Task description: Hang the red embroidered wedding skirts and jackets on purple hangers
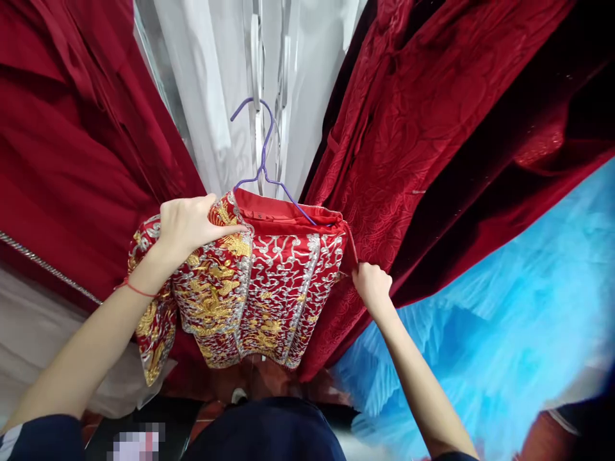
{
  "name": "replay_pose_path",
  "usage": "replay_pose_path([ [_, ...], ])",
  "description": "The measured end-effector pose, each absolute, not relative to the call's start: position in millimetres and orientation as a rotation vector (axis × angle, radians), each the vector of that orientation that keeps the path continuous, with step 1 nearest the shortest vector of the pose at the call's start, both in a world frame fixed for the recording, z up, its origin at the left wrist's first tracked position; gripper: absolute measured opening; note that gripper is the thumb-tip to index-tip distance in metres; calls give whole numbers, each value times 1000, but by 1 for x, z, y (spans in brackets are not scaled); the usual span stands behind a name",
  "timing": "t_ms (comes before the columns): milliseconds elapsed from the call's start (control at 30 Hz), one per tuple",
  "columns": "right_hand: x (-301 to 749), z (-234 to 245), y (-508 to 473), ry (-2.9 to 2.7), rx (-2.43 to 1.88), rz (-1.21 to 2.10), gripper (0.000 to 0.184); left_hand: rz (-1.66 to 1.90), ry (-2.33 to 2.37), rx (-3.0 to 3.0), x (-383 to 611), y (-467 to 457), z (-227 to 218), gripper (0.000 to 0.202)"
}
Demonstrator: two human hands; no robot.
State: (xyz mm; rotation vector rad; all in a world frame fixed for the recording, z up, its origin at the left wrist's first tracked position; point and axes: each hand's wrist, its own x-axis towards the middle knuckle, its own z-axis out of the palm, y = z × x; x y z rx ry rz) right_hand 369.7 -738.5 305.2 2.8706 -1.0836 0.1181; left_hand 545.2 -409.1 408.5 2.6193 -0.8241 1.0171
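Observation:
A red bodice, thickly embroidered in gold and silver, hangs from a purple wire hanger in the middle of the head view. Its red lining shows along the open top edge, and an embroidered sleeve droops at its left. My left hand grips the bodice near the left shoulder, thumb laid across the front and fingertips hidden. At the right upper corner, a thin red strap runs down into my right hand, which is closed in a fist around it.
Dark red gowns hang at the left, and a red patterned dress at the right. White garments fill the back around a white hanging rail piece. Fluffy blue tulle spreads at the lower right.

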Motion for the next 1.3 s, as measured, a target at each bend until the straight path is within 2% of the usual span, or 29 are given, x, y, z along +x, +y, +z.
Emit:
replay_pose_path([
  [167, 353, 305, -762, -897, 2910, 87, 32, 940, -731, 2680, 540, -409, 412, 69],
  [367, 346, 275, -771, -764, 2938, 96, 25, 881, -660, 2768, 528, -412, 416, 74],
  [500, 342, 260, -781, -810, 2934, 233, 29, 871, -600, 2848, 529, -413, 414, 72],
  [667, 309, 261, -809, -869, 2889, 522, 38, 875, -599, 2858, 535, -411, 413, 70],
  [767, 277, 274, -832, -631, 2942, 919, 34, 857, -633, 2880, 533, -410, 416, 71],
  [933, 248, 334, -841, -469, 3294, 1676, 21, 816, -723, 2856, 526, -412, 418, 83],
  [1100, 258, 394, -821, -446, 3062, 2334, 18, 818, -660, 2868, 525, -419, 417, 82],
  [1200, 255, 411, -810, -299, 2745, 2433, 15, 772, -573, 2913, 518, -427, 418, 85],
  [1300, 239, 405, -785, 20, 2517, 2150, 5, 758, -465, 2965, 511, -433, 417, 88],
])
